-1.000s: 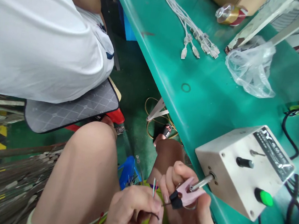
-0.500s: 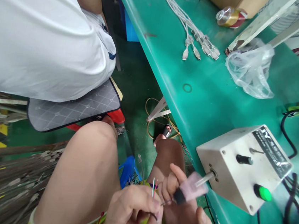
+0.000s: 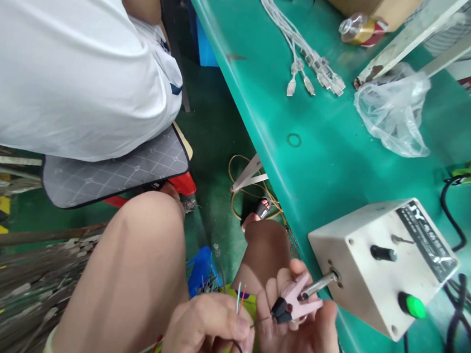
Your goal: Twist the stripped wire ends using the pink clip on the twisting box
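Observation:
My left hand (image 3: 211, 331) is closed in a pinch on a thin cable, whose dark end (image 3: 237, 346) curls out below the thumb. Fine coloured wires (image 3: 240, 299), red and pale green-white, stick up between the fingers. A thin strand (image 3: 260, 320) runs from this pinch to the black jaws of a pink clip (image 3: 296, 301). The clip sits on the metal shaft (image 3: 320, 284) of a white box (image 3: 353, 262). Palm up, my right hand (image 3: 297, 346) lies open beneath and around the clip, fingers apart; whether it touches the clip I cannot tell.
The box, with a lit green button (image 3: 418, 306), stands on the green table (image 3: 324, 174). Grey USB cables (image 3: 292, 36), a plastic bag (image 3: 394, 112) and a bottle (image 3: 362, 30) lie farther back. A person in a white shirt (image 3: 63, 57) sits at the left.
The clip was blurred and now shows sharply with its two arms apart. My right hand's fingers have moved up around it. My left hand keeps its pinch almost in place.

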